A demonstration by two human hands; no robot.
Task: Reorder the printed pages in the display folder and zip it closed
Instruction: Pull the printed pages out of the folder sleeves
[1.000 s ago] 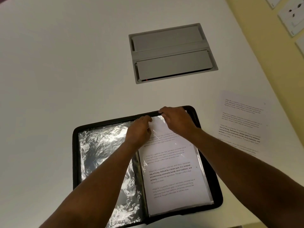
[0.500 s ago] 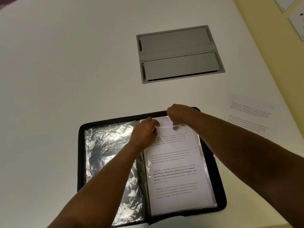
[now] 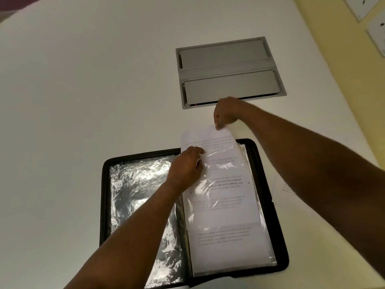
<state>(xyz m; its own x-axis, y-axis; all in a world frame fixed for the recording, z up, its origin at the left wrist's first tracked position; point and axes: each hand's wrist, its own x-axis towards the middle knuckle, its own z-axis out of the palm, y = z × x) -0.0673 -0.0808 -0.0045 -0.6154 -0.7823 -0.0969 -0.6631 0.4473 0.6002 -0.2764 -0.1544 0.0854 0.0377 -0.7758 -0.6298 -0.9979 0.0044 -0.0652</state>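
Black fabric edging with a zipper track frames the display folder [image 3: 268, 197], which lies open flat on the white desk [image 3: 83, 90] in front of you. Its left half shows an empty, crinkled transparent sleeve [image 3: 137, 197] that reflects the light as silver. Its right half carries a stack of sleeves with printed pages, the text of a lower page [image 3: 225, 238] legible near the folder's near edge. Your right hand [image 3: 226, 113] is beyond the folder's far edge, its grip closed in a pinch on the top edge of a printed page [image 3: 210, 140]; that page stands partly out of its sleeve, its upper part past the folder's far border and over the bare desk, its lower part still under clear plastic. Your left hand [image 3: 187, 163] rests on the far part of the right-hand stack near the spine, its fingers curled onto the mouth of the top sleeve [image 3: 227, 163], which is wrinkled just beside the fingertips; whether they pinch the plastic or only press it down cannot be told. Right of the folder, a loose printed sheet [image 3: 281, 188] lies on the desk, mostly hidden behind your right forearm. Farther away, a grey recessed cable hatch [image 3: 229, 71] with two flaps is set into the desk, just beyond your right hand. Wall sockets [image 3: 377, 32] show on the yellow wall at the upper right.
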